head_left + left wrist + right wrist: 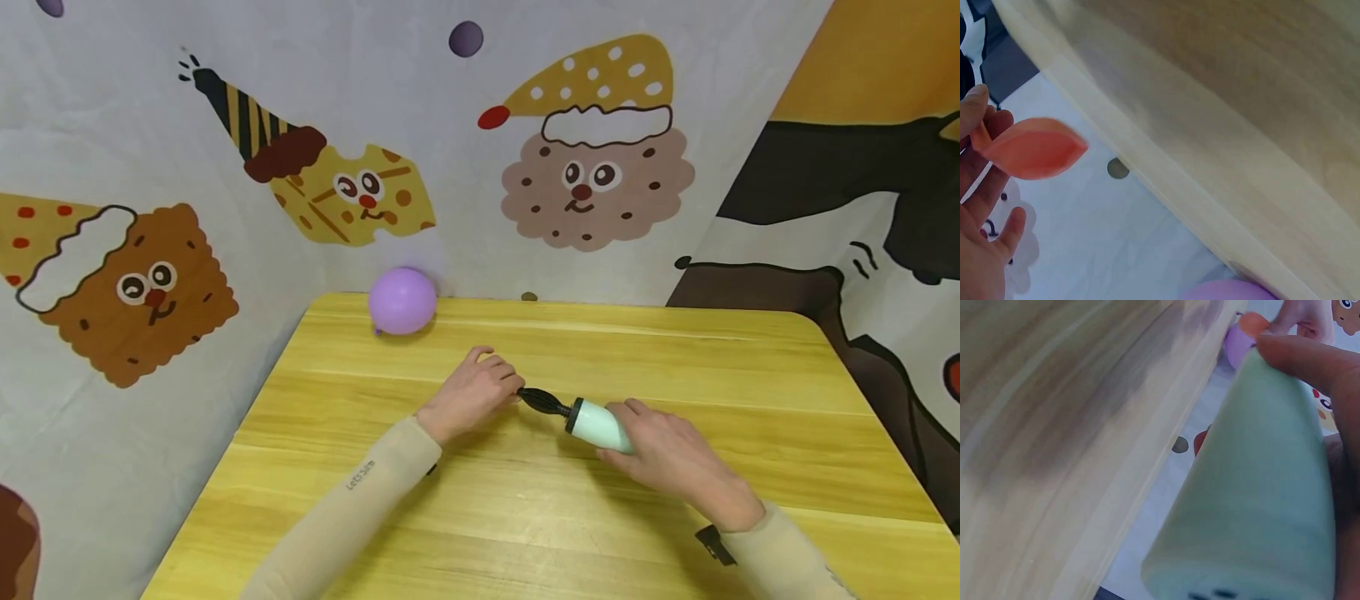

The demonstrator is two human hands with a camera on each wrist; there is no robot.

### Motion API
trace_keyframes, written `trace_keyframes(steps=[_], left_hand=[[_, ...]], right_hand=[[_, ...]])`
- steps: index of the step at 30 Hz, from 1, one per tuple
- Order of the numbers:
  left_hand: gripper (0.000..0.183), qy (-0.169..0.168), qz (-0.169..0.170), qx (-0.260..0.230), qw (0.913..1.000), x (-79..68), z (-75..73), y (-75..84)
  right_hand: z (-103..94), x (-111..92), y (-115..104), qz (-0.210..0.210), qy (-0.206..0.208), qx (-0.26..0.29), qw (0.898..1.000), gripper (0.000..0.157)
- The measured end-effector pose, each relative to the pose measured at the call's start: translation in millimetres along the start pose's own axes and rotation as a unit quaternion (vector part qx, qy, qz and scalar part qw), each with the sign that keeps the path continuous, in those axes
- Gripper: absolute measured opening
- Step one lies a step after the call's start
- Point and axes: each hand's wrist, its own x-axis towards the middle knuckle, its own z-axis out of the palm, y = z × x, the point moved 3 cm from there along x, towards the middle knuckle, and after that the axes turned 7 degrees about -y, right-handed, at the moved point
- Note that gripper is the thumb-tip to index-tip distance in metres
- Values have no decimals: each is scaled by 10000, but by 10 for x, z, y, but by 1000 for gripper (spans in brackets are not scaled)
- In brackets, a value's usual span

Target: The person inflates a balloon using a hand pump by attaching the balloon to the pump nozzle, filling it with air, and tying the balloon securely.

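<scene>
A mint-green balloon pump (pixel 600 427) with a black tapered nozzle (pixel 543 402) is gripped round its body by my right hand (pixel 667 450). The nozzle points left, its tip right at the fingers of my left hand (pixel 477 392). In the left wrist view, the thumb and fingers pinch the neck of a small, limp orange balloon (pixel 1038 149). That balloon is hidden by the hand in the head view. The pump's pale green body (pixel 1254 487) fills much of the right wrist view, the thumb lying along its far end.
An inflated purple balloon (pixel 402 301) rests at the back left of the wooden table (pixel 465 533), close to the wall. A cloth printed with cartoon biscuits (pixel 597 196) covers the wall behind and to the left.
</scene>
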Motion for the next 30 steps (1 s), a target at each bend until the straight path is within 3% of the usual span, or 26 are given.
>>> trace_keyframes(steps=[6,11,20,30], left_hand=[[25,178,55,-602,9980,-27,-60,-98],[15,97,216,-991,9948,-69,-62,-124],[11,165,281,-1011,9943,-63,-48,-91],[10,117,279,-562,9980,-59,-42,-27]], right_hand=[[22,-15,9,204,-26,317,9993,56],[25,-19,17,172,6,341,9993,55],[5,-13,4,93,91,182,9997,55],[-17,2,-13,71,-57,244,9997,55]])
